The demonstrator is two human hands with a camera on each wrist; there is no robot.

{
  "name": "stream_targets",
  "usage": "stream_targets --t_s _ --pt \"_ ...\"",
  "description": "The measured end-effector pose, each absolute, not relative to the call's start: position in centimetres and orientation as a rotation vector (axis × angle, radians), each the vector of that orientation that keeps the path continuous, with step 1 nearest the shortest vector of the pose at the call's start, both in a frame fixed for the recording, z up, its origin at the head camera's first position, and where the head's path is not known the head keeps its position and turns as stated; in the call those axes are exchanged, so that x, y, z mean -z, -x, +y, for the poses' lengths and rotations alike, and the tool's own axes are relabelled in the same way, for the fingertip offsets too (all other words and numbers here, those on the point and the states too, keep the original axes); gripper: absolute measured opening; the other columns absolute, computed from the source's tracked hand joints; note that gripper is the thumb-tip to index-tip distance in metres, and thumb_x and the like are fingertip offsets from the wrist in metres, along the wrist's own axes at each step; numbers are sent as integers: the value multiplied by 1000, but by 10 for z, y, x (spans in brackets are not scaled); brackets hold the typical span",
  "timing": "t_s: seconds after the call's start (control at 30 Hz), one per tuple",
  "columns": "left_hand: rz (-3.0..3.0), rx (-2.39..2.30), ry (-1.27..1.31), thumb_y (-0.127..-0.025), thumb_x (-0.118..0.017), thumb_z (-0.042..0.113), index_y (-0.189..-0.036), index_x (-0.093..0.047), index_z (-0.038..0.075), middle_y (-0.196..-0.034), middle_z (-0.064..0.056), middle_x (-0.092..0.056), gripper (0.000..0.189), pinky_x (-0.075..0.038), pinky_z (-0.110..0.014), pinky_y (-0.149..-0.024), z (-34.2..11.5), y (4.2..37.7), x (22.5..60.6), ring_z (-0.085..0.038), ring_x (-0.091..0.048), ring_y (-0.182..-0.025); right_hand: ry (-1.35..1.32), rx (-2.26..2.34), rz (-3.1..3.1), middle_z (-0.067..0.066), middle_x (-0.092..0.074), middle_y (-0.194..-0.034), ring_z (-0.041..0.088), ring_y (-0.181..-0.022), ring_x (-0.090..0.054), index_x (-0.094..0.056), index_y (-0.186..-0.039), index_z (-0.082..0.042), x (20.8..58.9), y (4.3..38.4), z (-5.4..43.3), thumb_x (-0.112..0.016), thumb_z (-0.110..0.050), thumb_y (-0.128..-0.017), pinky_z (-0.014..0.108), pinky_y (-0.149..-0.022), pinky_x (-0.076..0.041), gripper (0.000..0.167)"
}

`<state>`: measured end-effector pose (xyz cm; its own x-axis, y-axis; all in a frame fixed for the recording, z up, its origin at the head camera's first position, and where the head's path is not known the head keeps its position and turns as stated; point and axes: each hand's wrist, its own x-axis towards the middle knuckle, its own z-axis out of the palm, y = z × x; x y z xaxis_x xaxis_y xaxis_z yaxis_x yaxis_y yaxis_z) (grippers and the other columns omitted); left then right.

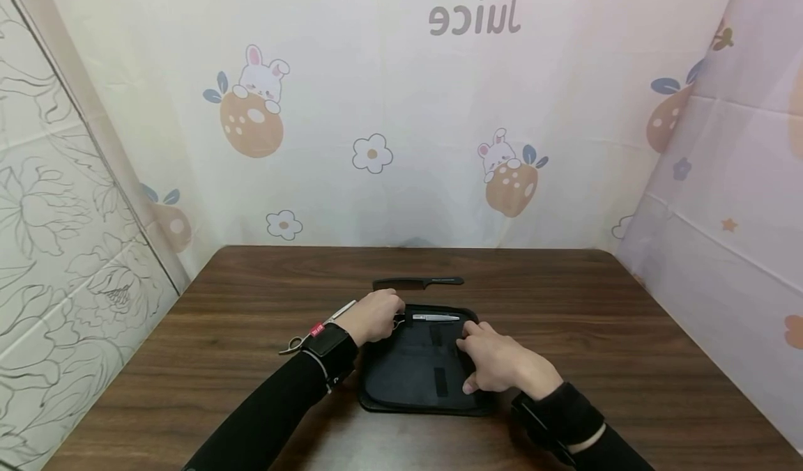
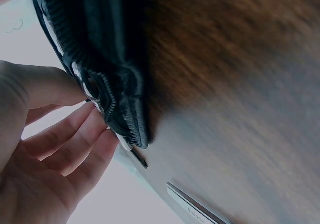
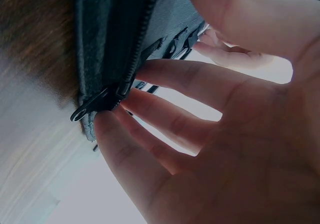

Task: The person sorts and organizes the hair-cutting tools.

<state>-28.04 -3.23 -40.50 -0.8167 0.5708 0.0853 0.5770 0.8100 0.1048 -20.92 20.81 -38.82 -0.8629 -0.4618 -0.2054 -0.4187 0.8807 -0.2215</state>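
Observation:
A black zip case (image 1: 408, 380) lies opened out on the table, its zipper teeth showing in both wrist views. Along its far edge lies a pair of silver scissors (image 1: 436, 317). At the far left corner of the case, my left hand (image 1: 375, 315) pinches the handle end of these scissors between thumb and fingers. My right hand (image 1: 505, 361) touches the right edge of the case with loosely spread fingers. In the right wrist view the fingertips rest beside the zipper pull (image 3: 82, 111).
Beyond the case lies a black comb (image 1: 401, 283). Another pair of scissors (image 1: 291, 346) is on the table left of the case, partly covered by my left wrist. A printed curtain (image 1: 376, 74) hangs behind the brown wooden table (image 1: 564, 304).

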Motion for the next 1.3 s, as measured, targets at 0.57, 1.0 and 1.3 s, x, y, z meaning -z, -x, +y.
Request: stream_targets --t_s 0.57,1.0,1.3 --pt "-2958 201 934 -92 -72 4 -108 -78 9 -103 -6 -68 17 -52 -34 -90 -30 280 402 -21 -63 -101 653 249 2804 10 -52 -131 23 -107 -45 -63 -133 5 388 209 208 -90 -22 -77 43 -84 -48 68" --pt "-2947 229 940 -90 -72 2 -104 -79 7 -106 -9 -70 16 -53 -35 -91 -32 281 404 -23 -66 -105 652 240 2798 6 -52 -127 21 -104 -43 -63 -134 3 388 209 206 -89 -23 -78 41 -81 -46 67" --pt "-2910 246 969 -89 -72 -1 -101 -79 6 -104 -9 -71 15 -53 -35 -90 -32 282 405 -22 -66 -103 659 243 2799 8 -53 -127 23 -105 -44 -63 -134 4 388 209 207 -89 -22 -78 43 -83 -47 67"
